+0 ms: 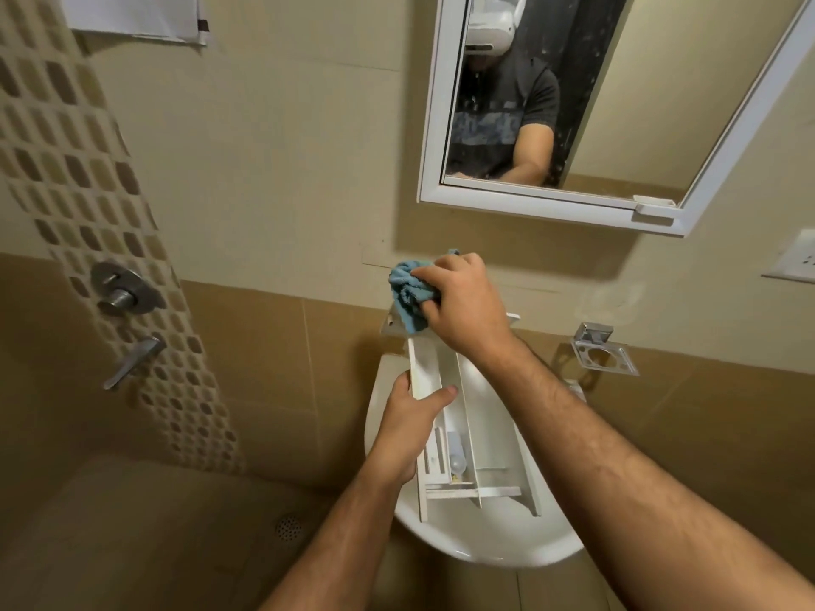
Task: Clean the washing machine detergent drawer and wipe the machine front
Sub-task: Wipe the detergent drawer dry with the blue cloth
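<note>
**Drawer Over the Basin, Cloth at Its Far End**

Over the white washbasin (494,540), being held lengthwise and tilted, near end low and far end raised toward the wall: the white detergent drawer (450,416), compartments facing up, with a small pale insert showing in the near section. Gripping its left wall, thumb lying across the top edge and fingers wrapped underneath: the left hand (412,427). Clenching a bunched blue cloth (408,293) and pressing it against the drawer's front panel at the far end: the right hand (463,302), knuckles up, forearm crossing above the drawer's right side.

Hanging just above on the beige tiled wall: a white-framed mirror (551,205), reflecting a person in a dark printed T-shirt wearing a white head-mounted device. Sitting to the right of the basin, fixed to the wall: a chrome holder (604,355) with a round opening, and, farther right at the frame's edge, a white switch plate (794,262). Running down the left side: a strip of brown-and-cream mosaic tile, carrying a round metal valve (121,288) and a lever tap (132,361) below it. Showing at the top left: the edge of a white towel (141,15). Lying low on the floor: a small round drain (289,527).
</note>
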Tool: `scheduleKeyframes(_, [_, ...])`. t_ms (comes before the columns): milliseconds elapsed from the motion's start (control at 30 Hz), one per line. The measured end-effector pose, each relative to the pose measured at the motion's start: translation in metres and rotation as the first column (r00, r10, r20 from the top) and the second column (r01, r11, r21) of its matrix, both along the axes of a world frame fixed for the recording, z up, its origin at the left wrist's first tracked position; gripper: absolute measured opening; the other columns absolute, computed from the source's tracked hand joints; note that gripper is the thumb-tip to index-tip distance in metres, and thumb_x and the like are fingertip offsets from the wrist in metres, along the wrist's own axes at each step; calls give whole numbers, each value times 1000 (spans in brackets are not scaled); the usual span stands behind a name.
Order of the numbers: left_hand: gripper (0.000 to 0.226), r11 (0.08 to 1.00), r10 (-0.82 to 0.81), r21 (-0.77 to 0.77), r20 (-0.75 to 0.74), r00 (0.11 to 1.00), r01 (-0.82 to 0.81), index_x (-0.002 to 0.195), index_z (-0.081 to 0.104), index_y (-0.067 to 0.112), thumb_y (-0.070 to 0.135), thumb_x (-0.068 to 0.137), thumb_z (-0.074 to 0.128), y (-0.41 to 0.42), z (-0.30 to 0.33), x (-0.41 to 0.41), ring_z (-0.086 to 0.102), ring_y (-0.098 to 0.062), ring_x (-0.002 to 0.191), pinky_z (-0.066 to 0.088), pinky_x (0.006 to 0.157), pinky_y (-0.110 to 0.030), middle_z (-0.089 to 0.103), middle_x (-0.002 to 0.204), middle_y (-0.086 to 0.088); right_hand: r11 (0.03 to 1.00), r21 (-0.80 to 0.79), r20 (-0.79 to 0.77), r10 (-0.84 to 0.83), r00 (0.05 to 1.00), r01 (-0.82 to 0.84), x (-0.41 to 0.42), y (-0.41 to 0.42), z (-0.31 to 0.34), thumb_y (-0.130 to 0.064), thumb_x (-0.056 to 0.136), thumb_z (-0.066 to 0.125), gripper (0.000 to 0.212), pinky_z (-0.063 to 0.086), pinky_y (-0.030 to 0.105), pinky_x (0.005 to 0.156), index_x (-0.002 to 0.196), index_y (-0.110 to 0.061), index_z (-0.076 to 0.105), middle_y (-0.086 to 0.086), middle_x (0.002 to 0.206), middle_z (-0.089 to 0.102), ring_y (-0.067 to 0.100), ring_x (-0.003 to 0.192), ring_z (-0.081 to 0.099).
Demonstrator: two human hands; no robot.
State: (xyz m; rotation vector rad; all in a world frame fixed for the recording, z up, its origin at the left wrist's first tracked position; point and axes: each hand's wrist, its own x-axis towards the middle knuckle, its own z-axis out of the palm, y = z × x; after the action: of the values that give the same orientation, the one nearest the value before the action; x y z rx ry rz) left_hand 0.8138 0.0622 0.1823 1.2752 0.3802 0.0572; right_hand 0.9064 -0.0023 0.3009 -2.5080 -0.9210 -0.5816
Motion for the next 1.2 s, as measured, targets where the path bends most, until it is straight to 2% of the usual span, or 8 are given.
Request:
scheduleKeyframes(233, [52,998,7,64,-7,1000,-6,123,56,30,27,76,79,-4,8,-5,69,-17,102,53,97,-45,74,108,9,986,-157,175,-36,984,64,5,0,-7,-40,86,59,33,48,39,77,113,-21,60,2,106,61,24,100,47])
scheduleKeyframes(333, [62,993,7,119,-24,1000,-4,122,56,28,25,67,84,-6,11,-1,70,-17,99,56,92,-43,74,106,7,973,-229,226,17,974,36,14,-3,-8,-46,86,64,39,48,39,75,117,-23,59,4,106,62,25,98,49])
scheduleKeyframes(433, [53,979,2,205,-47,999,7,119,56,25,11,72,76,-11,15,0,71,-20,91,60,83,-42,73,101,0,953,-303,250,80,965,0,23,-13,-9,-42,86,66,41,47,38,73,124,-27,59,5,105,62,25,96,50])
scheduleKeyframes(533, [50,967,18,255,-50,999,-5,117,58,21,10,70,68,-18,17,5,71,-25,87,61,77,-43,72,97,-5,955,-294,240,107,965,-33,34,-28,-11,-39,83,69,43,47,39,69,123,-25,62,6,103,63,27,93,51])
scheduleKeyframes(667, [45,967,17,255,-47,999,-5,116,59,20,5,75,66,-34,19,10,70,-22,86,58,66,-29,71,98,-5,964,-261,239,116,964,-52,49,-52,-19,-36,80,74,42,47,38,68,119,-23,65,5,101,65,26,89,53])
scheduleKeyframes(833, [40,969,41,246,-42,998,-29,112,60,20,1,77,65,-51,23,17,70,-18,85,58,65,-28,71,96,-3,980,-194,241,82,967,-35,68,-93,-30,-36,76,79,42,47,38,67,113,-21,68,3,99,65,27,89,55])
scheduleKeyframes(967, [43,971,41,238,-37,998,-31,116,58,20,1,78,65,-68,24,23,69,-15,88,53,63,-22,70,99,0,980,-200,248,54,967,-3,83,-126,-36,-37,74,80,42,47,37,68,112,-21,68,3,99,65,27,90,55])
scheduleKeyframes(1200, [47,973,54,227,-44,998,-43,121,55,22,3,80,68,-87,23,26,66,-15,94,53,66,-23,68,104,1,981,-193,220,25,975,19,107,-177,-52,-33,76,78,38,49,40,70,108,-16,68,7,99,66,30,88,56])
